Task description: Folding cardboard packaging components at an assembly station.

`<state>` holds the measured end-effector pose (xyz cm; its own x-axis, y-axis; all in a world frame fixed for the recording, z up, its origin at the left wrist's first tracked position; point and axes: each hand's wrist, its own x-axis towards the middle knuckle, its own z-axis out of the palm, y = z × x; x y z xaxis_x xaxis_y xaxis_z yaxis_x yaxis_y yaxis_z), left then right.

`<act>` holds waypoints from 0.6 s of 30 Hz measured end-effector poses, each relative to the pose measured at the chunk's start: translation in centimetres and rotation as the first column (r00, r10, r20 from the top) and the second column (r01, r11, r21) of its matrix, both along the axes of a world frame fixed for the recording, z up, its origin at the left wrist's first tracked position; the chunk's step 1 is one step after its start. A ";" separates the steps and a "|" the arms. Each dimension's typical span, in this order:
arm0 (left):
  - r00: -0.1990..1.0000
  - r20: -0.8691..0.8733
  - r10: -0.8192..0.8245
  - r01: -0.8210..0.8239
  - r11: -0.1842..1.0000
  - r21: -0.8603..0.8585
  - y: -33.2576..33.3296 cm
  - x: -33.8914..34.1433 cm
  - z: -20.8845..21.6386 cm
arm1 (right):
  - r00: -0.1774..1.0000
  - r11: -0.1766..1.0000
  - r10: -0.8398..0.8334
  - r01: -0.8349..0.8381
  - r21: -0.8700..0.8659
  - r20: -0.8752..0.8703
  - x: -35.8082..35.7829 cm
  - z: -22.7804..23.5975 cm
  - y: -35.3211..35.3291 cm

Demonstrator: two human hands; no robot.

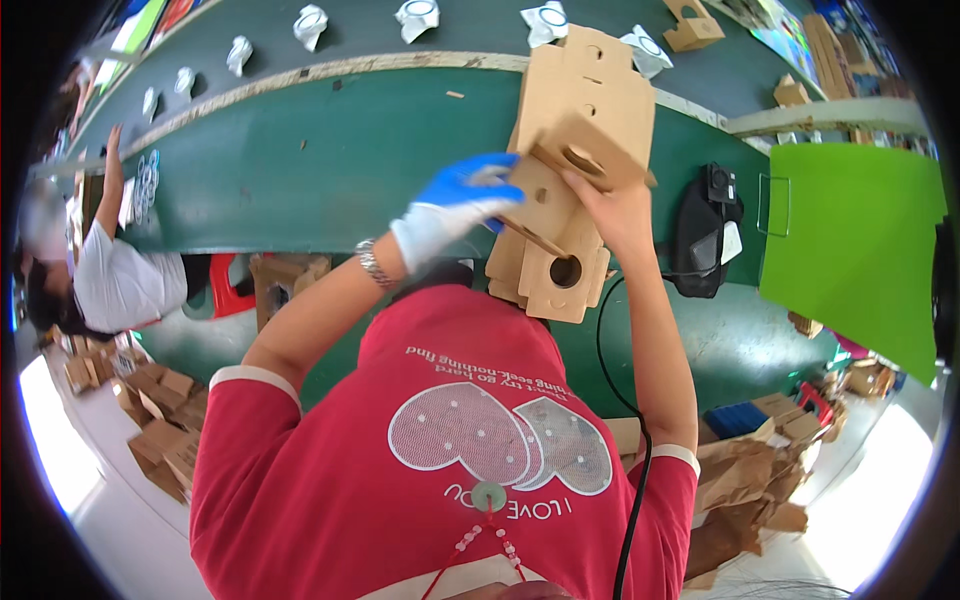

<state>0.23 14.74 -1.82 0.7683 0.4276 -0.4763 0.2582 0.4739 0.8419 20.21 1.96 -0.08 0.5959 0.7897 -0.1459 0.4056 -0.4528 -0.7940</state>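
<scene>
A partly folded brown cardboard insert (537, 192) with round and slotted cut-outs is between my hands, one panel standing up at an angle. My left hand (458, 203), in a white glove with blue fingers, has its fingers bent around the insert's left edge. Bare, my right hand (617, 212) grips the raised panel (597, 150) from the near right, its fingers partly hidden behind the board. Under the insert lies a stack of flat die-cut cardboard blanks (588, 75); the near end, with a large round hole, reaches the bench edge.
Along the far dark conveyor (360, 30) sit several white wrapped items (417, 18). A black pouch (700, 235) with a small device and cable lies right on the green bench (350, 165), beside a bright green panel (850, 245). Another person (120, 270) sits at left.
</scene>
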 end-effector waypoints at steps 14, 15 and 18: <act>0.814 -0.203 0.544 -0.488 0.830 0.269 21.5 15.4 -9.9 | 0.928 0.929 -0.365 0.359 -0.091 -0.069 -2.8 -6.0 -12.1; 0.880 -0.131 0.457 -0.416 0.874 0.250 19.8 14.5 -9.7 | 0.949 0.939 -0.316 0.311 -0.149 -0.010 -3.7 -6.4 -12.4; 0.958 0.007 0.288 -0.275 0.910 0.311 10.7 10.1 -7.4 | 0.967 0.961 -0.254 0.255 -0.110 0.020 -5.1 -8.0 -12.8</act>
